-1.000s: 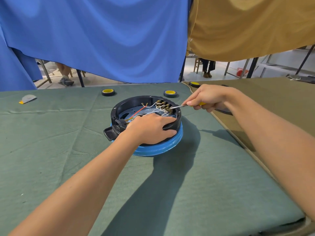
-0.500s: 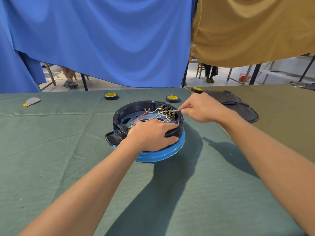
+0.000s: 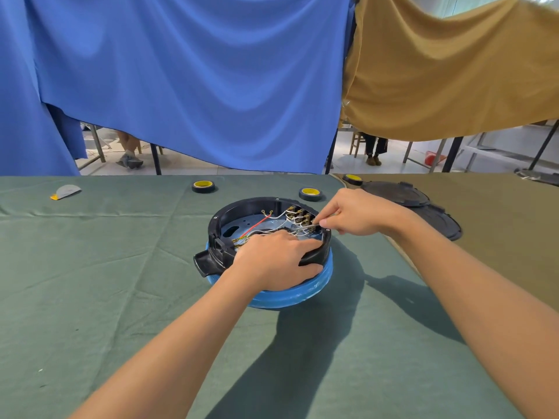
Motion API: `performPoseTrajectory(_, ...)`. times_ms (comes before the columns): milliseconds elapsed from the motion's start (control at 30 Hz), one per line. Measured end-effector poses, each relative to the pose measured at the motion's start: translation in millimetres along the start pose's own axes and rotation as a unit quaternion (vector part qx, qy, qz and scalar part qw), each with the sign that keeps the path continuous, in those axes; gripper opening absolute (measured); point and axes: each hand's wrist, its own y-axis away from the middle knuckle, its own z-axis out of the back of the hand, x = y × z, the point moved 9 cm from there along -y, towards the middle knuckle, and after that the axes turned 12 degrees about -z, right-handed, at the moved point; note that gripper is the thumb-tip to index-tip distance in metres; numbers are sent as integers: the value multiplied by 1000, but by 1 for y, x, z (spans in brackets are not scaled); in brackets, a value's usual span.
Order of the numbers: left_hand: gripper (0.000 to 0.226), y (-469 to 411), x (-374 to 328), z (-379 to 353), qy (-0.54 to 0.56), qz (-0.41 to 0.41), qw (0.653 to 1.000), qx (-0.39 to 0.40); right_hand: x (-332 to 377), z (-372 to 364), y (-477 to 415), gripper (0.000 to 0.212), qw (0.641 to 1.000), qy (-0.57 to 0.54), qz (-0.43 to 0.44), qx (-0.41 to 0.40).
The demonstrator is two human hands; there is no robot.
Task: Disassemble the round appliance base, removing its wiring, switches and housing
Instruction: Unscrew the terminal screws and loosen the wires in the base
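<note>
Here the left hand (image 3: 272,258) clamps the near rim of the round appliance base (image 3: 242,208), mid-worktop (image 3: 121,282). The right hand (image 3: 360,216) pinches a slim metal shaft (image 3: 308,226) at the switches (image 3: 299,213). Pin the base firmly and lever gently.

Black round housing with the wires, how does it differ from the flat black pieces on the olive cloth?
The black round plastic housing is a deep open ring holding wires; the flat black round pieces are shallow. The housing sits on a blue body on green cloth; the pieces lie on olive cloth. The left grip holds the housing; the pieces lie unheld. Both are black and round.
</note>
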Motion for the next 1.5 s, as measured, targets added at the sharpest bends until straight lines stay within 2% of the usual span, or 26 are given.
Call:
performPoseTrajectory(133, 42, -1, 0, 1, 3, -1, 1000, -5, -1, 2, 7, 25, 1000, -23, 11, 9)
performPoseTrajectory(233, 41, 0, 0, 2, 11, -1, 1000, -8, -6, 5, 12, 25, 998, -52, -11, -41)
performPoseTrajectory(333, 53, 3, 2, 2, 39, 12, 999, -13, -23, -2, 14, 27, 989, -88, -59, -106)
performPoseTrajectory(433, 64, 4, 4, 10, 110, 28, 992, -55, -43, -19, 20, 30, 956, -172, -95, -216)
performPoseTrajectory(533, 41, 7, 17, 20, 164, 63, 976, -130, -62, -49, 34, 30, 909, -255, -144, -296)
performPoseTrajectory(667, 33, 4, 43, 21, 199, 139, 962, -126, -82, -79, 32, 28, 891, -305, -189, -279)
performPoseTrajectory(733, 31, -3, 51, 25, 174, 159, 966, -108, -90, -82, 31, 27, 880, -339, -193, -273)
performPoseTrajectory(833, 22, -14, 53, 30, 90, 164, 979, -83, -97, -85, 32, 24, 865, -375, -200, -265)
performPoseTrajectory(1000, 15, -27, 42, 16, 75, 136, 986, -52, -97, -85, 30, 23, 864, -385, -198, -255)
performPoseTrajectory(1233, 18, -27, 43, 22, 26, 150, 984, -96, -95, -86, 29, 23, 870, -381, -189, -248)
performPoseTrajectory(1400, 13, -24, 38, 29, 41, 139, 981, -131, -94, -87, 30, 24, 871, -383, -188, -245)
performPoseTrajectory(1500, 11, -22, 30, 47, 42, 123, 974, -185, -89, -83, 34, 22, 868, -396, -167, -250)
